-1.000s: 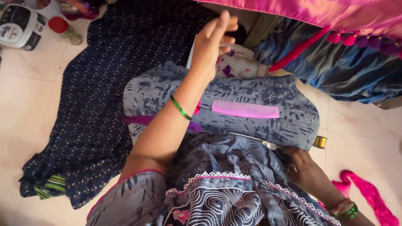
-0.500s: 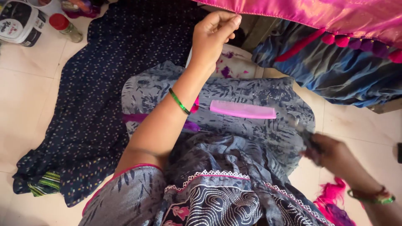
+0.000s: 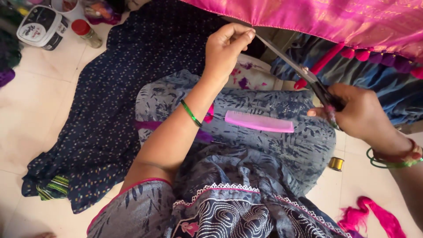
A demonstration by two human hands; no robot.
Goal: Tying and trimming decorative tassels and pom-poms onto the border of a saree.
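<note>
Two hands busy: my left hand (image 3: 227, 46) pinches something fine under the pink saree's (image 3: 335, 22) edge, taut; my right hand (image 3: 359, 112) grips scissors (image 3: 304, 72), blades angled toward it; I'd keep tension, snipping close beside my fingertips.

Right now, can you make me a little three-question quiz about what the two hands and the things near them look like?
1. True or false: the long metal scissors are in the right hand.
2. What lies on the grey leaf-print cloth? A) flat pink plastic comb B) a spoon C) a book
3. What does the left hand pinch?

Key: 1 true. 2 A. 3 The edge of the shiny pink fabric, at the scissor tips.
</note>
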